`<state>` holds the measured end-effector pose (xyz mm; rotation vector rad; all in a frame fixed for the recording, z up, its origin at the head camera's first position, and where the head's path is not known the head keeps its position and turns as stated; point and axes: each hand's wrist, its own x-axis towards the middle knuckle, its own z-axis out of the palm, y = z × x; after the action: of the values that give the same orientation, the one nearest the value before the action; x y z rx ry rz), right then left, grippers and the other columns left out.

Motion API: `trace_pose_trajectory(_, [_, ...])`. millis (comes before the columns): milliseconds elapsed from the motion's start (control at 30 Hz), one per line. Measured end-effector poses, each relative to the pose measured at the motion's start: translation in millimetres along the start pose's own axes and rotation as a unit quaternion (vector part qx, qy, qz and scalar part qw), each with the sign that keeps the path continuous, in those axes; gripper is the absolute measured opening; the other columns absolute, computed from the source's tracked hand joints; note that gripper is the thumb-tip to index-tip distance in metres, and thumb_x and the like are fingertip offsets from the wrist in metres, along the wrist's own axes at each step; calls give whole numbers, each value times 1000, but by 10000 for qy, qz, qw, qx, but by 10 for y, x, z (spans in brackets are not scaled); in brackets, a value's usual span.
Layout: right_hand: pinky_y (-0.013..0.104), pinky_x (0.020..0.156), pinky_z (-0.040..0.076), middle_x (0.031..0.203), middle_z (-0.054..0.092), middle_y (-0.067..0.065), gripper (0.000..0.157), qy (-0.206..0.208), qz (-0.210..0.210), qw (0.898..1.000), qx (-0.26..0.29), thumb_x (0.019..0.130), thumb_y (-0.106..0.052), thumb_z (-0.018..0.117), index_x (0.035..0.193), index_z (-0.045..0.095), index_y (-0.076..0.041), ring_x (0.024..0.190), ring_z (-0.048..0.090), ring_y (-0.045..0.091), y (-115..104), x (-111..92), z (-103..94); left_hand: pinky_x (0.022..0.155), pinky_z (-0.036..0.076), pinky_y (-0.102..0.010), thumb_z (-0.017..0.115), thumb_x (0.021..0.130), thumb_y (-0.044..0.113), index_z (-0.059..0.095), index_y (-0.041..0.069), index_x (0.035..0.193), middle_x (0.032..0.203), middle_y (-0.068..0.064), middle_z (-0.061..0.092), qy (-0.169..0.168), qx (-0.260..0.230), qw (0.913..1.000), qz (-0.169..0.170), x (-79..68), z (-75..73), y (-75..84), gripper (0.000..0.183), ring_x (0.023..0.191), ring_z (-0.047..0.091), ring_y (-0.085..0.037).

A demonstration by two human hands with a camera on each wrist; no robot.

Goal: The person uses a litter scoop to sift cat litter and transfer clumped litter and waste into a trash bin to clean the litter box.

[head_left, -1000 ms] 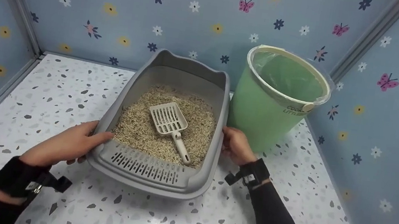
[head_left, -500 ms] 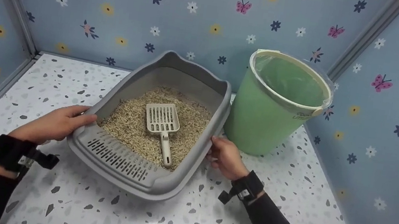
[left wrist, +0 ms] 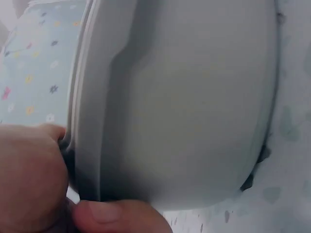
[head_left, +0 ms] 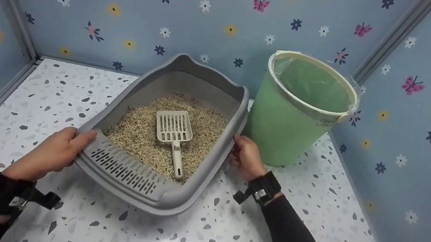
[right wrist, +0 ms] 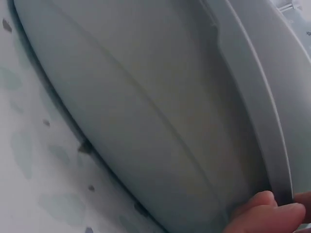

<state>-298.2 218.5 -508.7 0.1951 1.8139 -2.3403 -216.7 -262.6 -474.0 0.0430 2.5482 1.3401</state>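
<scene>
A grey litter box [head_left: 193, 195] stands on the speckled surface, turned so that its low slotted front faces down and left. Tan granular litter [head_left: 135, 131] covers its floor, and a beige slotted litter scoop [head_left: 175, 128] lies on top, handle toward the front. My left hand [head_left: 51, 153] grips the rim at the front left corner, thumb on top; in the left wrist view its fingertip [left wrist: 109, 213] curls under the edge. My right hand [head_left: 248, 157] holds the right rim, and its fingers [right wrist: 265, 218] show beneath the lip in the right wrist view.
A green bin [head_left: 281, 125] with a cream rim and a clear liner stands close to the box's right side. Blue walls with flowers and butterflies [head_left: 146, 12] close off the back and both sides. The white speckled surface [head_left: 109, 232] extends in front.
The litter box has swung its front end to the left, both hands moving along with it. Most of the turn came in the first half second; since then little has shifted.
</scene>
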Motion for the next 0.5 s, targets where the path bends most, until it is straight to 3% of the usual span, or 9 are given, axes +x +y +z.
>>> trace_pose_trajectory(133, [21,44,31,80,53,2,26,-106,-41,9999,125,117,-23,55,94,54,-10,62,52,13,86,-121,66,52,48,-32,37,117,66,51,-4,127,88,-6,61,-36,132,9999,19,116,-168,-100,72,64,52,-17])
trace_pose_trajectory(300, [22,46,37,85,58,5,25,-262,-123,9993,-220,118,-27,54,98,56,-11,67,56,14,189,-334,145,50,46,-30,36,115,71,51,-6,133,84,-4,61,96,71,9999,-97,305,-351,-169,81,61,51,-15])
trace_pose_trajectory(367, [23,45,40,84,59,5,25,-252,-155,9988,-387,118,-27,54,98,57,-11,67,57,15,187,-371,153,50,46,-31,34,113,73,51,-5,132,83,-3,59,164,-53,9997,-158,350,-352,-158,82,61,51,-15])
trace_pose_trajectory(500, [25,44,42,80,63,6,32,162,-319,9969,-696,118,-29,53,92,58,-10,63,57,15,123,-268,74,46,45,-31,27,112,75,55,0,111,72,-2,54,258,-395,9987,-187,310,-238,-110,81,55,49,-15])
